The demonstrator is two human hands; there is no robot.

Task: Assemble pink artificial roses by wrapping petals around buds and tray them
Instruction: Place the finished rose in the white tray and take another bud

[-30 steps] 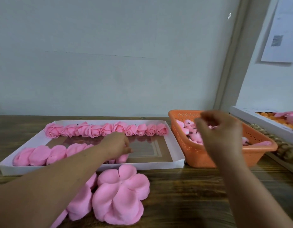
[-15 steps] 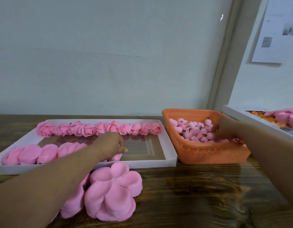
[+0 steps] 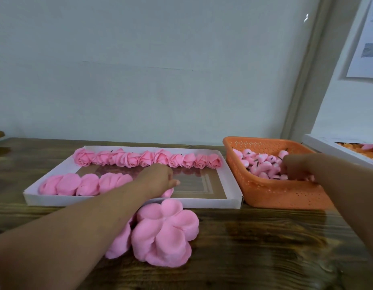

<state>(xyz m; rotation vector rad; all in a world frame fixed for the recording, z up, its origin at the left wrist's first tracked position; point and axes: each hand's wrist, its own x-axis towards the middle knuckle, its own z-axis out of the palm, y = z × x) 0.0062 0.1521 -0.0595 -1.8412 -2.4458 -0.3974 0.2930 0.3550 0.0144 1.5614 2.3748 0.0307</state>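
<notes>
A white tray (image 3: 231, 181) holds a back row of finished pink roses (image 3: 147, 159) and a front row of several more pink roses (image 3: 85, 184). My left hand (image 3: 160, 177) reaches into the tray and rests on the last rose of the front row (image 3: 167, 192), mostly hiding it. My right hand (image 3: 294, 166) is down in the orange basket (image 3: 271, 191) among the pink buds (image 3: 256, 162); its fingertips are hidden among them. Stacks of flat pink petal pieces (image 3: 164, 233) lie on the table in front of the tray.
The wooden table (image 3: 265, 248) stretches toward me. A second white tray (image 3: 336, 150) with orange and pink flowers sits at the far right. A wall stands close behind the trays, with a paper sheet (image 3: 367, 42) pinned at upper right.
My right hand dropped from above the basket's near side into the buds. My left hand stayed on the front row's last rose. The view shifted slightly.
</notes>
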